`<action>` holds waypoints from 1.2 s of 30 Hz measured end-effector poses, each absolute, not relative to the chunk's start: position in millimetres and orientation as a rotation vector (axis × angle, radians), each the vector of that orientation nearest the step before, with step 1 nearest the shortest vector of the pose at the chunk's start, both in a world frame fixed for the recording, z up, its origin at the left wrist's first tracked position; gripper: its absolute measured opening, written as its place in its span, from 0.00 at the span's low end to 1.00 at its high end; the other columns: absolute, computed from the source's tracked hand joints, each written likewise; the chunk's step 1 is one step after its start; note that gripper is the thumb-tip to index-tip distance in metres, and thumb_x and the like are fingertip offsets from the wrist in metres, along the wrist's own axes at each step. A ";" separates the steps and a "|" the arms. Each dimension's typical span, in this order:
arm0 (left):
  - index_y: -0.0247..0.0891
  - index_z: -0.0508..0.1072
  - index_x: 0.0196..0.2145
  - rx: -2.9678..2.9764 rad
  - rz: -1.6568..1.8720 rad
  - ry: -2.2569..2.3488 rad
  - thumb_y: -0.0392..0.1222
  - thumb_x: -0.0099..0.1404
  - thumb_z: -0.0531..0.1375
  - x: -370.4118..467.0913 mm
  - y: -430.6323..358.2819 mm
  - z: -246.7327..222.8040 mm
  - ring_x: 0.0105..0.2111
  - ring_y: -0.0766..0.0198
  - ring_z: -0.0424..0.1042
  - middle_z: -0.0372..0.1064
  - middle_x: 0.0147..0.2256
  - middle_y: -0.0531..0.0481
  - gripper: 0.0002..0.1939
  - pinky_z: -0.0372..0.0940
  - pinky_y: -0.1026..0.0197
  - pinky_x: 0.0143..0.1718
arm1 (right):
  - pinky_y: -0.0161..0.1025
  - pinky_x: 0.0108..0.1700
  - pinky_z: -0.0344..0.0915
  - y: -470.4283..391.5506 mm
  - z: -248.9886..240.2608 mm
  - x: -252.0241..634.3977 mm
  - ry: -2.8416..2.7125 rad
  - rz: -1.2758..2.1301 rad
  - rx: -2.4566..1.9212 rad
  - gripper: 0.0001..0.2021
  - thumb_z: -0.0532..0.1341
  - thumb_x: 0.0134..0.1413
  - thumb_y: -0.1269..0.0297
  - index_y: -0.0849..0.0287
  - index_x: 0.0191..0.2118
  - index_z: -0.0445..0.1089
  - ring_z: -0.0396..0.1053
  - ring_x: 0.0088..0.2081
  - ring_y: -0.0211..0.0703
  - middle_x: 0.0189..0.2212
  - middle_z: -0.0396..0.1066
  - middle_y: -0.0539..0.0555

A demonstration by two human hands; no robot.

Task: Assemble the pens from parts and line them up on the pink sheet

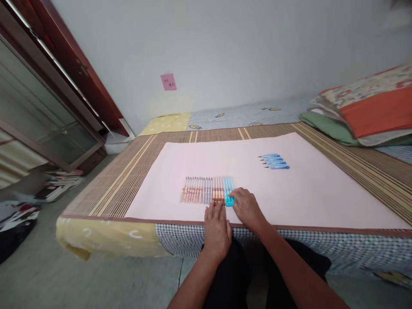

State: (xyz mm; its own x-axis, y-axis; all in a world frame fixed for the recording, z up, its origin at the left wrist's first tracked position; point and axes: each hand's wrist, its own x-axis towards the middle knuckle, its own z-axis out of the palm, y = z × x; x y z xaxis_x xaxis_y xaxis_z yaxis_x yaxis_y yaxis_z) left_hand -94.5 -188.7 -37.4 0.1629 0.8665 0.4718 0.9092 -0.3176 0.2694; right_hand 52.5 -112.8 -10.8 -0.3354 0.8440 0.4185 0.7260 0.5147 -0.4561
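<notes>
A neat row of pens lies side by side on a pink sheet. Clear pens with reddish-brown prints [193, 190] form the left part, then greyish clear pens [207, 191], orange-brown pens [218, 189] and turquoise pens [227, 191] at the right end. My left hand [217, 227] rests with fingers stretched out, their tips at the lower ends of the orange-brown pens. From the right, my right hand [248, 209] has bent fingers closed at the outermost turquoise pen; its thumb is partly hidden. Several blue pens [275, 161] with dark tips lie apart, farther back on the right.
The pink sheet [309, 189] covers a striped mat [106, 184] on a bed. Folded bedding [370, 107] is piled at the back right. A pink note [168, 82] is on the wall. A glass-fronted cabinet [41, 103] stands left, with papers [61, 184] near the floor.
</notes>
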 end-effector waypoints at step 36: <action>0.32 0.66 0.60 -2.457 -0.840 -1.678 0.27 0.62 0.54 -98.4 -187.1 -37.8 0.69 0.44 0.48 0.60 0.64 0.36 0.27 0.56 0.34 0.64 | 0.44 0.47 0.60 -112.6 -14.8 57.0 -2.137 0.261 -1.274 0.17 0.54 0.54 0.78 0.57 0.45 0.73 0.66 0.46 0.50 0.46 0.71 0.58</action>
